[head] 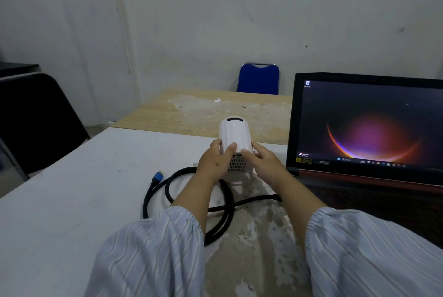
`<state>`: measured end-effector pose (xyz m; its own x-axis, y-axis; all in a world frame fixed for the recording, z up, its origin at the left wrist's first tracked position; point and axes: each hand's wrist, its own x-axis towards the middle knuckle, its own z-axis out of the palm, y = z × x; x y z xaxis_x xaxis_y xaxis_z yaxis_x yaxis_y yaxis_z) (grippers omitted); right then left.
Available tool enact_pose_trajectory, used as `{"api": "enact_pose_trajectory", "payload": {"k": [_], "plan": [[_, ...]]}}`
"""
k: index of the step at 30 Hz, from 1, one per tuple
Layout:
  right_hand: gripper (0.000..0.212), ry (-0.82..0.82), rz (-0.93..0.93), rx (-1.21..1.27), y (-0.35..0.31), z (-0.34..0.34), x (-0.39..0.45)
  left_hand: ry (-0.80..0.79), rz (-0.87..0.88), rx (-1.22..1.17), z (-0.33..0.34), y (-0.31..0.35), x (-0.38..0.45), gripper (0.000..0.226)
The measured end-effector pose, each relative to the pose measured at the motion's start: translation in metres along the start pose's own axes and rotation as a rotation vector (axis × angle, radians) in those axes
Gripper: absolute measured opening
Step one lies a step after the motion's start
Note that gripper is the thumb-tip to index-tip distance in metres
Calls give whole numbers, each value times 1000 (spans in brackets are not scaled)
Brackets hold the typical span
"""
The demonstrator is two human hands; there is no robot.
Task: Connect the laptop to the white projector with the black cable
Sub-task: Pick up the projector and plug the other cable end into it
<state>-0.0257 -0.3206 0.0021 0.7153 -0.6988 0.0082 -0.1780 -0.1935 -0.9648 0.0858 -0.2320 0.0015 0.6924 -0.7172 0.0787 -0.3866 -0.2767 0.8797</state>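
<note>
A small white projector (234, 132) stands on the white table (72, 200), its vented back facing me. My left hand (213, 160) grips its left side and my right hand (260, 158) grips its right side. A black cable (167, 186) lies coiled on the table under my forearms. Its blue-collared plug (158, 176) rests free to the left of the projector. The cable's other end runs right towards the open laptop (369, 126), whose screen is lit; that end is hidden at the laptop's edge.
A wooden table (203, 109) adjoins the far side. A blue chair (259, 79) stands behind it against the wall. A black chair (36, 124) sits at the left. The white tabletop near me is worn and peeling (259, 248).
</note>
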Motion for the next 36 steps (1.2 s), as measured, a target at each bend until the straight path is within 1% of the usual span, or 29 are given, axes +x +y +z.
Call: {"api": "enact_pose_trajectory", "payload": {"k": [4, 9, 12, 14, 17, 19, 21, 23, 25, 27, 29, 31, 33, 34, 36], "plan": [[53, 23, -5, -103, -6, -1, 2, 12, -13, 46, 0, 3, 2, 65], [46, 19, -24, -188, -13, -4, 8, -4, -46, 199, -3, 9, 13, 68], [50, 28, -20, -229, -15, -6, 13, -12, -36, 277, -5, 11, 19, 77], [52, 24, -3, -245, -16, -9, 16, -23, -40, 267, -5, 11, 21, 77], [47, -4, 52, -234, -18, -8, 15, -43, -41, 193, -8, 10, 21, 68], [47, -14, 77, -224, -19, -6, 14, -67, -48, 151, -10, 8, 18, 68], [51, 25, 55, -231, -19, -3, 14, -59, -57, 186, -14, 3, 12, 69], [55, 148, 12, -287, -20, 2, 14, 3, -55, 260, -21, -6, 6, 64], [58, 245, -32, -403, -23, 11, 11, 86, -92, 319, -33, -17, 0, 56], [54, 319, -92, -516, -28, 23, 5, 123, -158, 400, -47, -31, -5, 48], [48, 375, -163, -579, -33, 37, -1, 139, -231, 474, -61, -43, -12, 44], [43, 375, -238, -630, -37, 53, -9, 184, -317, 490, -74, -52, -21, 44], [42, 356, -305, -702, -39, 71, -17, 208, -370, 455, -86, -60, -31, 41], [41, 343, -325, -727, -39, 78, -21, 211, -364, 425, -90, -64, -34, 35], [39, 260, -324, -701, -38, 90, -27, 200, -319, 361, -98, -68, -41, 14]]}}
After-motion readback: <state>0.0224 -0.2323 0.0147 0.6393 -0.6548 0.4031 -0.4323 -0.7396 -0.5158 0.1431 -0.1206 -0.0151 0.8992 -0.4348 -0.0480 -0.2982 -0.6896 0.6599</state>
